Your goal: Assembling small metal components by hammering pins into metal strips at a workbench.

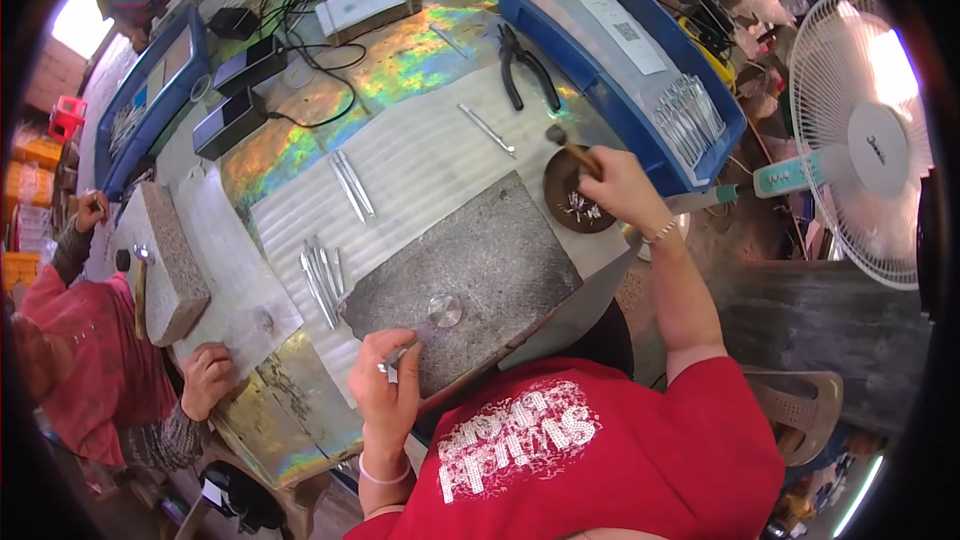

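One hand (622, 186) holds a wooden-handled hammer (574, 149) near a rough grey slab (490, 255).

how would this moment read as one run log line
left hand: holding silver metal piece | right hand: holding hammer near brown bowl | stone slab: round metal disc on top

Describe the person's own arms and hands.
The left hand and right hand are gloveless. A pale, smooth bangle circles the left wrist; a light, beaded-looking bracelet the right. The right sleeve is short and red.
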A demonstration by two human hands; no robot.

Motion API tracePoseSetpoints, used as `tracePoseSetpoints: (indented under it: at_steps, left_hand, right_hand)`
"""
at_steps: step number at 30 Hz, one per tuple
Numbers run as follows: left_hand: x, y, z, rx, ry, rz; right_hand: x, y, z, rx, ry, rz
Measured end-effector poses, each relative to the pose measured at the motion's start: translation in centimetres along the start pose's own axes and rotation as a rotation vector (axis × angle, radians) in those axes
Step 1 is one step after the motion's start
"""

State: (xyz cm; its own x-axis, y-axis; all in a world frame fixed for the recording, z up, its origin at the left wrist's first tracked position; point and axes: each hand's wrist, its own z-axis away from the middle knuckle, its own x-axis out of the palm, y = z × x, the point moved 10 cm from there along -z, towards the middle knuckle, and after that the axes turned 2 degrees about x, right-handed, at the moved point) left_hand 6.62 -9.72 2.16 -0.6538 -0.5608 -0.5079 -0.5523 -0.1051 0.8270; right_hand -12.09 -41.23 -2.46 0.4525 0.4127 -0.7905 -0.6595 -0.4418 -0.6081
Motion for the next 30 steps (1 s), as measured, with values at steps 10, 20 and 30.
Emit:
tracePoseSetpoints:
  at_steps: [10, 20, 30]
  left_hand:
    - [0.7, -1.8, 1.1, -0.257, 0.118, 0.516]
    - [1.4, -2.4, 1.4, -0.244, 0.094, 0.411]
    - [1.4, -2.8, 1.2, -0.264, 0.103, 0.453]
  right_hand:
    - [-1.3, 2.6, 2.6, 0.281, 0.048, -0.839]
    - [0.4, -0.3, 1.4, -0.057, 0.109, 0.178]
    - [0.6, 0.8, -0.4, 0.005, -0.112, 0.005]
